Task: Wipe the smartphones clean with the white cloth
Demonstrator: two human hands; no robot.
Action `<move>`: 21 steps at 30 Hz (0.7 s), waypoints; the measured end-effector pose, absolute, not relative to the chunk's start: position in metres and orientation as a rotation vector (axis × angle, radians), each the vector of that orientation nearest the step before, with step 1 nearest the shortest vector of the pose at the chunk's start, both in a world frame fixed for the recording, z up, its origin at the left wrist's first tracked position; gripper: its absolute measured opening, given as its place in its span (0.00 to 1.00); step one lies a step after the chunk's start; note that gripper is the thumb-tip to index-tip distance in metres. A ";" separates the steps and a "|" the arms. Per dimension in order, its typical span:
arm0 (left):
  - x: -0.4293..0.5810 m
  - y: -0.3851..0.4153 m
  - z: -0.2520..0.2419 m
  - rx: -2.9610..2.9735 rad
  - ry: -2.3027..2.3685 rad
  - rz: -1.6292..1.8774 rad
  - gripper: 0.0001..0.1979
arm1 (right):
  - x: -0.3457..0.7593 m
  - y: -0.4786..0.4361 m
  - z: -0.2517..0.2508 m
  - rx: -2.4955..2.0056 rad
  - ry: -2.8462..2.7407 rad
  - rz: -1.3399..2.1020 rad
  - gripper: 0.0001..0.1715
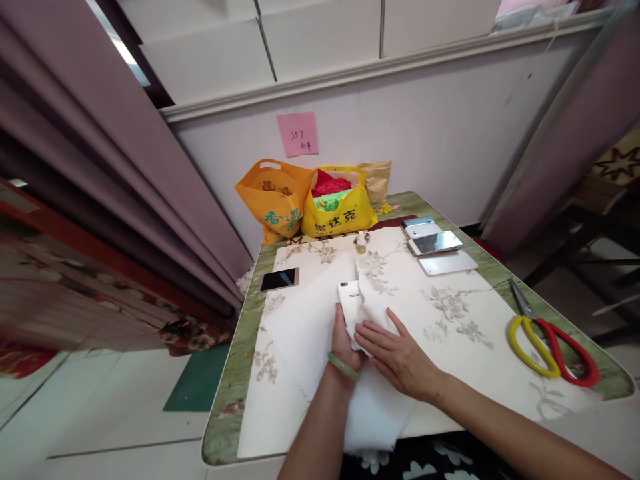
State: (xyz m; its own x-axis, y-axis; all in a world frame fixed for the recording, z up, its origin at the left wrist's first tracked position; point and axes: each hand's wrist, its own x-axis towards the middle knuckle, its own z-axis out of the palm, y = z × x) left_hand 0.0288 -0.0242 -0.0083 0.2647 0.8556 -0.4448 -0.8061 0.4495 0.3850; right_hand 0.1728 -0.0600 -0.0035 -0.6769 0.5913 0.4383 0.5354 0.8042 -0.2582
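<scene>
A white phone [349, 297] marked "honor" lies back up, its camera at the top left corner. My left hand [344, 340], with a green bangle on its wrist, grips the phone from the left and below. Over the phone's right part lies a soft white sheet [377, 308] with ragged edges, which hangs down to the table's front edge. My right hand [395, 353] rests on this sheet, fingers stretched out flat and thumb apart. The phone's lower part is hidden by the sheet and fingers.
Beside the sheet lies a gold phone [280, 279]. Several phones [436, 243] are stacked at the back right, near a small bottle [361, 242]. Large scissors [547, 343] lie at the right edge. Orange [275, 197] and yellow [340, 217] bags stand against the wall.
</scene>
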 end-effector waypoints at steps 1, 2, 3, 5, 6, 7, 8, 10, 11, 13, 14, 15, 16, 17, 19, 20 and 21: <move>0.029 -0.024 -0.008 0.088 0.655 1.121 0.27 | 0.174 -0.058 -0.003 -0.824 -2.474 0.153 0.33; 0.031 -0.023 -0.007 0.085 0.648 1.129 0.26 | 0.173 -0.055 -0.003 -0.829 -2.455 0.155 0.32; 0.032 -0.023 -0.006 0.079 0.638 1.149 0.25 | 0.171 -0.049 -0.003 -0.852 -2.421 0.158 0.30; 0.034 -0.022 -0.005 0.068 0.605 1.196 0.23 | 0.166 -0.036 -0.002 -0.934 -2.290 0.188 0.27; 0.034 -0.022 -0.004 0.068 0.585 1.206 0.22 | 0.163 -0.031 -0.002 -0.985 -2.178 0.224 0.24; 0.033 -0.022 -0.004 0.075 0.564 1.201 0.23 | 0.161 -0.027 -0.003 -1.039 -2.026 0.283 0.22; 0.031 -0.023 -0.004 0.086 0.547 1.185 0.24 | 0.160 -0.026 -0.005 -1.094 -1.840 0.361 0.20; 0.025 -0.024 -0.003 0.108 0.522 1.149 0.26 | 0.161 -0.029 -0.010 -1.173 -1.428 0.549 0.20; 0.023 -0.025 -0.003 0.114 0.511 1.141 0.27 | 0.163 -0.032 -0.014 -1.191 -1.240 0.652 0.21; 0.020 -0.026 -0.002 0.130 0.492 1.148 0.27 | 0.168 -0.040 -0.022 -1.174 -0.937 0.868 0.22; 0.020 -0.027 -0.002 0.142 0.493 1.158 0.26 | 0.171 -0.043 -0.026 -1.144 -0.811 0.967 0.22; 0.021 -0.027 -0.001 0.157 0.506 1.161 0.24 | 0.174 -0.045 -0.030 -1.108 -0.693 1.058 0.21; 0.022 -0.027 -0.001 0.172 0.537 1.167 0.21 | 0.177 -0.046 -0.032 -1.075 -0.581 1.136 0.20; 0.024 -0.027 0.000 0.186 0.583 1.182 0.17 | 0.180 -0.046 -0.034 -1.045 -0.480 1.201 0.18; 0.026 -0.026 0.001 0.202 0.684 1.229 0.14 | 0.186 -0.044 -0.036 -0.989 -0.338 1.290 0.14; 0.027 -0.025 0.001 0.203 0.721 1.253 0.16 | 0.189 -0.042 -0.037 -0.963 -0.299 1.319 0.11; 0.027 -0.025 0.001 0.195 0.739 1.268 0.18 | 0.191 -0.041 -0.038 -0.938 -0.281 1.338 0.10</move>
